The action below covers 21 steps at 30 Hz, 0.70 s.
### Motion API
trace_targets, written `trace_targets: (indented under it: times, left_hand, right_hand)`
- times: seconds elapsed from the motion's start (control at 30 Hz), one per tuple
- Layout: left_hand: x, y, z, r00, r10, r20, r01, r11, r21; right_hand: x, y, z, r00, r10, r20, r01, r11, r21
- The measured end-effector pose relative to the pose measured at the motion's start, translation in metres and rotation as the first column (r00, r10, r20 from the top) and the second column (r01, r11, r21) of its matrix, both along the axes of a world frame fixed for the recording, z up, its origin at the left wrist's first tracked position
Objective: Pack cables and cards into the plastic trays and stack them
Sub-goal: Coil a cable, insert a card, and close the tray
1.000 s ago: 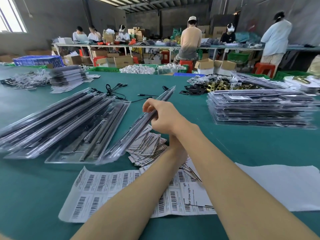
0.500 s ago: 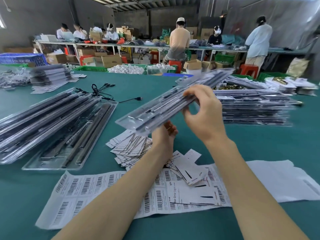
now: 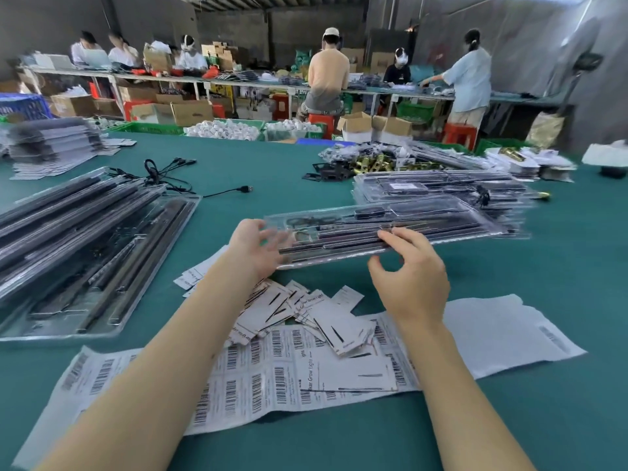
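Head view: a long clear plastic tray (image 3: 390, 232), already filled with dark strips and what looks like a coiled cable, hangs level above the green table (image 3: 560, 266), between the two hands. The left hand (image 3: 253, 248) is at the tray's left end with its fingers spread and nearly straight against it, propping more than clasping. The right hand (image 3: 409, 277) reaches up to the near long edge, index and middle fingertips lying on top, thumb curled below and apart from the plastic, so the pinch looks loose or half made; motion blur keeps me from saying firmer.

The tray is likely light but thin and springy, liable to sag or twist along its length, and its smooth shell may slip. Taking it at both ends, or along the flat rim with thumb under and fingers over, seems safest.

Just beyond its far right end lies the stack of packed trays (image 3: 441, 188), the probable destination, with free cloth around it. Loose cards (image 3: 323, 317) and barcode sheets (image 3: 265, 375) lie underneath; unpacked trays (image 3: 85, 239) stay well left
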State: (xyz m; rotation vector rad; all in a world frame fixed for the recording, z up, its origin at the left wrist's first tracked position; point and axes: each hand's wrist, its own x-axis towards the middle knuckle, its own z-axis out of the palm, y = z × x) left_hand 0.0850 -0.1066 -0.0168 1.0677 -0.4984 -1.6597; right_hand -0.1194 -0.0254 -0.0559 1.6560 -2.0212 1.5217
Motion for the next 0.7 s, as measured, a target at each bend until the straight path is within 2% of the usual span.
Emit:
trace_targets:
  times: [0.13, 0.23, 0.4, 0.43, 0.5, 0.6, 0.7]
  left_hand:
    - [-0.001, -0.010, -0.001, 0.990, 0.071, 0.118, -0.067, 0.997, -0.043]
    - [0.003, -0.013, 0.005, 0.998, 0.066, -0.022, -0.067, 0.996, -0.053]
    - [0.026, -0.012, 0.009, 0.966, -0.146, -0.214, 0.149, 0.989, 0.002]
    - [0.031, -0.012, 0.010, 0.974, -0.151, -0.171, 0.150, 0.989, -0.019]
    - [0.043, -0.014, 0.010, 0.983, -0.184, 0.006, 0.184, 0.980, -0.076]
    - [0.058, -0.014, 0.010, 0.938, -0.218, 0.269, 0.251, 0.963, -0.095]
    - [0.074, -0.016, 0.014, 0.919, -0.181, 0.351, 0.229, 0.968, -0.098]
  right_hand:
    - [0.008, 0.007, 0.010, 0.990, -0.097, -0.098, 0.084, 0.988, -0.130]
    - [0.012, 0.004, 0.021, 0.981, -0.127, -0.147, 0.095, 0.974, -0.205]
    - [0.023, 0.002, 0.015, 0.985, 0.037, -0.169, -0.060, 0.989, -0.132]
    - [0.024, 0.003, 0.012, 0.984, 0.078, -0.161, -0.096, 0.989, -0.109]
    - [0.021, 0.005, 0.011, 0.971, 0.197, -0.133, -0.208, 0.975, -0.078]
    - [0.011, 0.002, 0.018, 0.949, 0.316, -0.002, -0.315, 0.945, -0.087]
    - [-0.010, -0.001, 0.016, 0.986, 0.125, 0.112, -0.120, 0.991, -0.053]
